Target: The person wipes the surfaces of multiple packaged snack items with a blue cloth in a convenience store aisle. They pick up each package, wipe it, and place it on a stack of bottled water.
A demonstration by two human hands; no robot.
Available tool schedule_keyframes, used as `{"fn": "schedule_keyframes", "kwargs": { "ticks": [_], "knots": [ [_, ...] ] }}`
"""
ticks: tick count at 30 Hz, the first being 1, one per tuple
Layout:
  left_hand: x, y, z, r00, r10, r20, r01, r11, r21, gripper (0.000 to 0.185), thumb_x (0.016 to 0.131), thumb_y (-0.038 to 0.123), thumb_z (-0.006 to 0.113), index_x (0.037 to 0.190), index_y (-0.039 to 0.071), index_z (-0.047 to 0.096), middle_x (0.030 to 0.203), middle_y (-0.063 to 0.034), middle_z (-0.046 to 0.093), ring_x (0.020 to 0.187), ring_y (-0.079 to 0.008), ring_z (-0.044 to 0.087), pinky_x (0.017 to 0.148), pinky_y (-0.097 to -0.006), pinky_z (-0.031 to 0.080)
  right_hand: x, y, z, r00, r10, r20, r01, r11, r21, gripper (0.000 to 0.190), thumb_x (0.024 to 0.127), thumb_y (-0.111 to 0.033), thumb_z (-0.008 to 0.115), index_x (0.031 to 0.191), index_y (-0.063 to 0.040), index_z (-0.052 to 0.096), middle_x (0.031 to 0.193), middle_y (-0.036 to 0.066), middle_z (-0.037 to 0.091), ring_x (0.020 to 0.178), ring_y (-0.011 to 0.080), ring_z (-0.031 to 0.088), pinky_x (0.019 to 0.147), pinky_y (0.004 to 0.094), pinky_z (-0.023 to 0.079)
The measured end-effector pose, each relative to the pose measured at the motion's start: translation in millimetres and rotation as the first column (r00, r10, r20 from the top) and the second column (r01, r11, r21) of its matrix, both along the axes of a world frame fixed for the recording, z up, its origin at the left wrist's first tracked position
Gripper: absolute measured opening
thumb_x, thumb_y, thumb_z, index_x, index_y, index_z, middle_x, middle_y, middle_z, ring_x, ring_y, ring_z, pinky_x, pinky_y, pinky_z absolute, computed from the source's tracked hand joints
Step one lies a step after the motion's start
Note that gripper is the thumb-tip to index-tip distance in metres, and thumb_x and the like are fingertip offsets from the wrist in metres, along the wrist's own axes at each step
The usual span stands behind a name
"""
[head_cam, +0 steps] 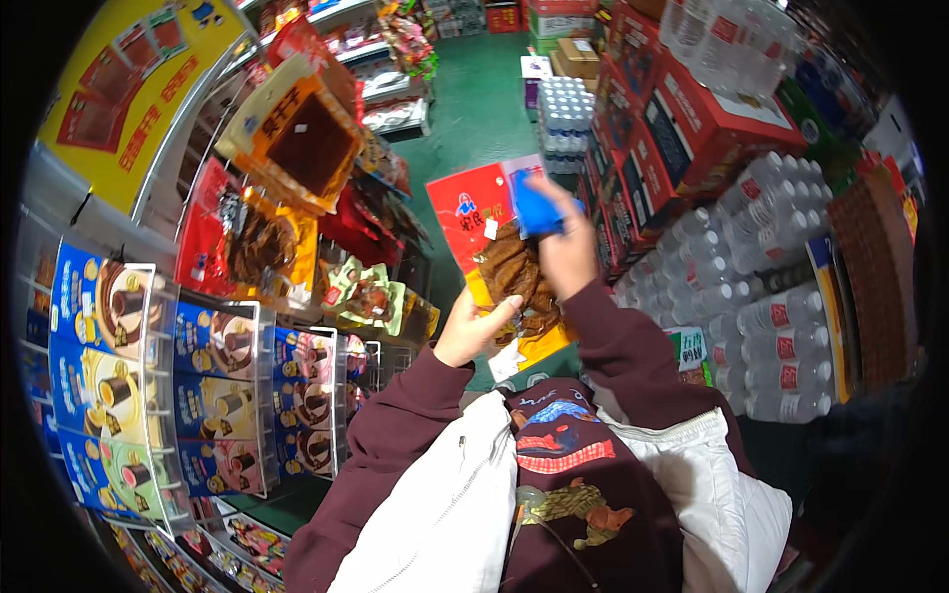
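Observation:
My left hand point(468, 331) grips the lower left side of a large flat snack packet point(511, 267), thumb on its front. The packet has a red top, a clear middle showing brown wrinkled food, and a yellow bottom edge. A small white sticker point(491, 229) sits on its front. In my right hand point(569, 248) is a bunched blue cloth point(537, 205), blurred, over the packet's upper right part. Whether the cloth touches the packet, I cannot tell. To the left, similar red and yellow packets point(259, 248) hang from a rack beside a large brown-windowed packet point(304, 141).
Wire racks hold blue snack boxes point(111, 385) at the left. Red cartons point(712, 111) and shrink-wrapped water bottles point(778, 319) are stacked along the right. Between them a green-floored aisle point(474, 96) leads to more shelves point(393, 104) and cardboard boxes point(577, 58).

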State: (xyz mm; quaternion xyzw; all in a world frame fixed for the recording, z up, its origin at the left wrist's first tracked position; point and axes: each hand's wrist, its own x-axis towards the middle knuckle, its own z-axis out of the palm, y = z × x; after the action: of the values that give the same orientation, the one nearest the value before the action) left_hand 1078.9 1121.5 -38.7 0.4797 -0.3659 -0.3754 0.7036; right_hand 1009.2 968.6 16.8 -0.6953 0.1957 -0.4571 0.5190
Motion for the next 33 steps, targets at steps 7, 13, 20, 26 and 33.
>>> {"fn": "schedule_keyframes", "kwargs": {
  "ticks": [7, 13, 20, 26, 33],
  "knots": [
    [3, -7, -17, 0.998, -0.044, -0.04, 0.053, 0.959, 0.278, 0.047, 0.088, 0.003, 0.065, 0.132, 0.002, 0.048, 0.12, -0.0053, 0.06, 0.11, -0.0142, 0.057, 0.095, -0.0314, 0.046, -2, 12, -16, 0.985, 0.153, -0.077, -0.172, 0.894, -0.415, 0.055, 0.065, 0.013, 0.055, 0.115, -0.009, 0.064, 0.128, 0.012, 0.062, 0.124, 0.032, 0.055, 0.107, 0.0419, 0.04],
    [-7, -14, -8, 0.985, -0.17, -0.027, 0.172, 0.981, 0.086, 0.043, 0.091, 0.002, 0.063, 0.132, 0.001, 0.049, 0.119, -0.003, 0.06, 0.108, -0.0118, 0.057, 0.093, -0.0297, 0.046, -5, -26, -46, 1.0, 0.012, -0.012, -0.009, 0.984, 0.177, 0.053, 0.074, 0.015, 0.047, 0.119, -0.008, 0.062, 0.125, 0.013, 0.063, 0.121, 0.0277, 0.057, 0.106, 0.0358, 0.04],
    [7, -22, -18, 0.872, -0.145, -0.467, 0.217, 0.971, 0.103, 0.041, 0.096, 0.021, 0.063, 0.131, 0.008, 0.048, 0.116, 0.0003, 0.059, 0.103, -0.0102, 0.058, 0.085, -0.0303, 0.05, -13, -13, -54, 0.996, -0.041, -0.084, 0.036, 0.998, -0.057, 0.058, 0.076, 0.007, 0.056, 0.13, -0.015, 0.058, 0.141, 0.011, 0.052, 0.136, 0.0328, 0.042, 0.116, 0.0489, 0.023],
    [25, -29, -25, 0.6, -0.206, -0.773, 0.226, 0.971, -0.084, 0.066, 0.1, 0.055, 0.039, 0.144, 0.006, 0.036, 0.138, -0.0147, 0.051, 0.126, -0.0277, 0.053, 0.104, -0.0444, 0.046, -41, 31, -61, 0.916, 0.188, -0.354, -0.334, 0.848, -0.413, 0.065, 0.069, 0.005, 0.057, 0.13, -0.018, 0.056, 0.147, 0.006, 0.047, 0.139, 0.0311, 0.038, 0.115, 0.0507, 0.027],
    [29, -32, -21, 0.623, -0.33, -0.709, 0.235, 0.944, -0.234, 0.061, 0.102, 0.05, 0.036, 0.147, 0.008, 0.036, 0.144, -0.011, 0.048, 0.131, -0.0273, 0.048, 0.108, -0.0457, 0.042, -46, -5, -87, 0.939, -0.057, -0.34, -0.102, 0.895, -0.434, 0.064, 0.074, 0.006, 0.054, 0.134, -0.014, 0.054, 0.146, 0.014, 0.046, 0.137, 0.0332, 0.04, 0.115, 0.0485, 0.026]
  ]
}}
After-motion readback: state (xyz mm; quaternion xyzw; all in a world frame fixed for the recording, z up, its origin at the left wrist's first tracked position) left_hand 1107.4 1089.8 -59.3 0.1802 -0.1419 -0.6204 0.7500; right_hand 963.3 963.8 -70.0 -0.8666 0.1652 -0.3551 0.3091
